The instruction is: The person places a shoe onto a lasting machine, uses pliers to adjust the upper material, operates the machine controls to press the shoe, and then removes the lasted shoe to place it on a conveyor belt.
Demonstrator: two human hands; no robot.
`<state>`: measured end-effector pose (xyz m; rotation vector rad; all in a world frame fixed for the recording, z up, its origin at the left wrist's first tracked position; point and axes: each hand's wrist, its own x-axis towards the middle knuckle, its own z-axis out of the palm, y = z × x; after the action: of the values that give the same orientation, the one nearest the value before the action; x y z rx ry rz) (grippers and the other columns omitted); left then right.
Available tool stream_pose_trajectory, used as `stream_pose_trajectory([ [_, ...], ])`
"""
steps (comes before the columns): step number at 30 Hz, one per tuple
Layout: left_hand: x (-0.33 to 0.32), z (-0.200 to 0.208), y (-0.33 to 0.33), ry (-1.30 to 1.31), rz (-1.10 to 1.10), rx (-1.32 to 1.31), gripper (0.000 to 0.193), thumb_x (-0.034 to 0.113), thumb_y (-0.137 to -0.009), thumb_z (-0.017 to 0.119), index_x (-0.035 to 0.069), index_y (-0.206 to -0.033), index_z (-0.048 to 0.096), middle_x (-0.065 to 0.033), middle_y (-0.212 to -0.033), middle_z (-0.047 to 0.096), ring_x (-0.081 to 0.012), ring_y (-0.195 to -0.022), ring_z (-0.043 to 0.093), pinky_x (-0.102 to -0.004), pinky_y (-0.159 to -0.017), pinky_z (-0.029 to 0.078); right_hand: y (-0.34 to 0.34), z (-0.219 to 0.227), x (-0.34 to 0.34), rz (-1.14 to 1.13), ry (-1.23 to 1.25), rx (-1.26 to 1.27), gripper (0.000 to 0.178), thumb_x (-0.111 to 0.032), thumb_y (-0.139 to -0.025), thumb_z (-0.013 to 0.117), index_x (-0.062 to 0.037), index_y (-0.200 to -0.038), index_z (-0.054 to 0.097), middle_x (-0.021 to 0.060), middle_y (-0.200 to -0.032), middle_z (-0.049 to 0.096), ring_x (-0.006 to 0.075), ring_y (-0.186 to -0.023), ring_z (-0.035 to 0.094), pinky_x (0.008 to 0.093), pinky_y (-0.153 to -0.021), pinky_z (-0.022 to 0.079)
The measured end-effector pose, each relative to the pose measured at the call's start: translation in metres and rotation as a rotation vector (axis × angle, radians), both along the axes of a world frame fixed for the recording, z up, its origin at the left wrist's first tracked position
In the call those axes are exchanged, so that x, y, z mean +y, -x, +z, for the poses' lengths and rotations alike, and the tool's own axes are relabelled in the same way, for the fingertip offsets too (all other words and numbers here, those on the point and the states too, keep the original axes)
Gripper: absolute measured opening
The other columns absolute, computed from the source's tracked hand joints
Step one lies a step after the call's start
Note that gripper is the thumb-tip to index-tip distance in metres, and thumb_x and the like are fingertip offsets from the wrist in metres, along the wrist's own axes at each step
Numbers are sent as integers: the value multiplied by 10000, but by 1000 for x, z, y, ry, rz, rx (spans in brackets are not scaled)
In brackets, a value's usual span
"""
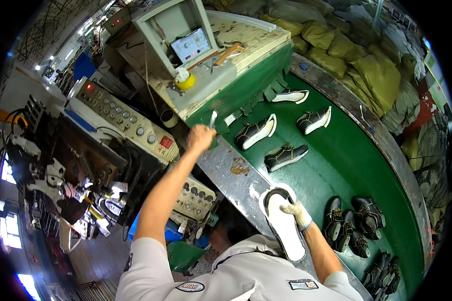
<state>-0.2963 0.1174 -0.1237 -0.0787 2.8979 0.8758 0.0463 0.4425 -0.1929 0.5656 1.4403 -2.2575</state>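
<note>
I see my left hand (pixel 201 138) curled around a shiny thing (pixel 213 119). My gloved right hand (pixel 297 214) pinches a shoe (pixel 285 226), white side up, near the metal ledge (pixel 223 163).

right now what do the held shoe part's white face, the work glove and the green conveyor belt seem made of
Held shoe part's white face: perhaps fabric or fibreboard, plain white; too bright to show texture. Work glove: probably knitted cotton, matte cream, with soft folds. Green conveyor belt: likely rubber or PVC, smooth with a faint sheen.
</note>
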Motion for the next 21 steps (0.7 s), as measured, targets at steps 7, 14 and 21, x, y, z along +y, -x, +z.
stream_pose_trajectory([
  [7,47,104,163,229,61,438,641,456,-872,722,-21,-1294,649,-273,-1145,726,-461,-1061,697,-507,-941,543,10,-6,29,-112,3,53,386,-197,-821,825,79,-1073,724,92,-916,746,155,-771,707,304,-731,585],
  [14,129,24,-42,-489,-295,-448,733,489,-874,775,-69,-1324,621,-233,-1084,751,-303,-935,737,-371,-852,564,75,24,12,0,-201,149,477,-237,-859,792,52,-1213,658,79,-1046,725,127,-934,656,299,-857,545],
  [21,90,-6,-165,-590,58,-171,381,293,-938,783,-71,-1043,736,-87,-878,754,-107,-803,650,-292,-714,527,111,57,-57,120,-200,462,796,-180,-852,784,38,-1533,435,159,-1466,569,213,-1368,518,347,-1170,372],
])
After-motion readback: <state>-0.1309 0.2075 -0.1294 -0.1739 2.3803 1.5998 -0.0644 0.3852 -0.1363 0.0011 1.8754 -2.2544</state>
